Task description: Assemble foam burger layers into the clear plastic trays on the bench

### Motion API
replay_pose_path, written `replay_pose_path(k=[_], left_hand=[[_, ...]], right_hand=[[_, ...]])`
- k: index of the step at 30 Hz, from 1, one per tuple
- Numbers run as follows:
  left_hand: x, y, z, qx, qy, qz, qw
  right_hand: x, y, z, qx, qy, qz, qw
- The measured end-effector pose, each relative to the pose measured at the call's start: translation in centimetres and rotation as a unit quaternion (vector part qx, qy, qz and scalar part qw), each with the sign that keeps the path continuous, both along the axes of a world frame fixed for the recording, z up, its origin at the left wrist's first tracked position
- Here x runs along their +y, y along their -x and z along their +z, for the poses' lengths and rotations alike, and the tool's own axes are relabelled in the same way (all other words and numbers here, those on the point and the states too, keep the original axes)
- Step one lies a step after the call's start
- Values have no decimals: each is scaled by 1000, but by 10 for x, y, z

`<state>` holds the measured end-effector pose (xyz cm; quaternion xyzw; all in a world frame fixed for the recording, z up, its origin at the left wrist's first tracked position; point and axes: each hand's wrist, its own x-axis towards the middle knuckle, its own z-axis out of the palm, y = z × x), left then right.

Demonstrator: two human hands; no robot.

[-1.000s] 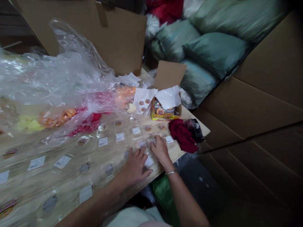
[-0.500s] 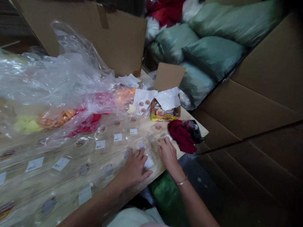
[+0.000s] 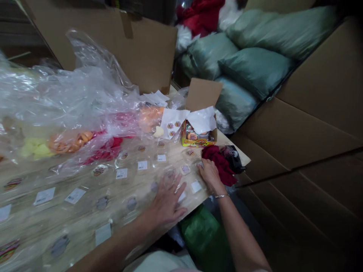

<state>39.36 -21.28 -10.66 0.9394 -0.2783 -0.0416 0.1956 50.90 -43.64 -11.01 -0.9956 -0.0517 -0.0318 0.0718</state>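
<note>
Several clear plastic bags (image 3: 141,166) with stickers and white labels lie spread flat over a wooden table (image 3: 195,200). My left hand (image 3: 167,202) rests flat on them near the table's front edge, fingers spread. My right hand (image 3: 209,174) lies on the bags at the right end, fingers curled at a bag's edge, right beside a dark red cloth (image 3: 221,166). A small yellow box (image 3: 200,132) with white paper flaps stands just behind the cloth.
A big heap of crumpled clear plastic (image 3: 70,98) with orange, red and yellow items covers the left back. Cardboard boxes (image 3: 150,49) stand behind and to the right (image 3: 312,113). Green bags (image 3: 255,64) pile at the back. A green bag (image 3: 201,230) sits below the table edge.
My right hand has slid to the right along the bags, toward the red cloth. My left hand has opened out and shifted slightly right.
</note>
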Motion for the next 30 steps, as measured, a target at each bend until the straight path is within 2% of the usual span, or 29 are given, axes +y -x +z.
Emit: replay_pose_path(k=[3,8,11,14,16,21,26,30], left_hand=[[-14,-13,1,12,13,-47,999],[-20,-26,-13,33,2,-41,999],[-18,-24,-16,30,4,-34,999],[-17,-21,-12,26,13,-34,999],[-17,-20,-9,26,16,-34,999],[-18,-20,-9,27,8,-26,999],[-19,-21,-9,40,12,-33,999],[-10,-22,4,17,38,-43,998]], right_hand=[[5,5,-4,3,10,7,1000],[-1,6,-11,30,-55,31,998],[-7,1,-17,27,-160,-10,987],[-7,-2,-21,38,-300,-72,950],[-5,1,-17,24,-331,-79,940],[-2,25,4,-114,-196,-3,974],[1,29,1,-69,-133,50,987],[-2,25,-2,-13,-119,78,990]])
